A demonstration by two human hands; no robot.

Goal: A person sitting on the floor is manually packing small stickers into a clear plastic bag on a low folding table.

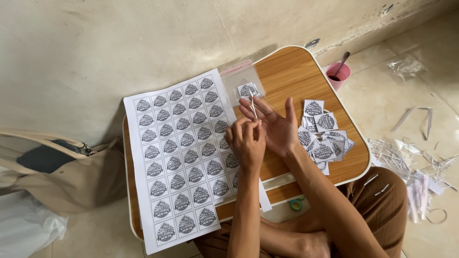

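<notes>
The small wooden table (291, 71) stood on tiled floor (392, 100) against a stained wall (95, 43) (paper scraps (406, 162) beside it); above it, left hand (246, 141) pinched a thin strip (253, 106), right hand (275, 126) lay open.

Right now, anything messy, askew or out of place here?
Yes. Paper offcut strips litter the tiled floor right of the small wooden table. The printed label sheet overhangs the table's front and left edges. The cut labels lie in a loose, overlapping heap.
</notes>
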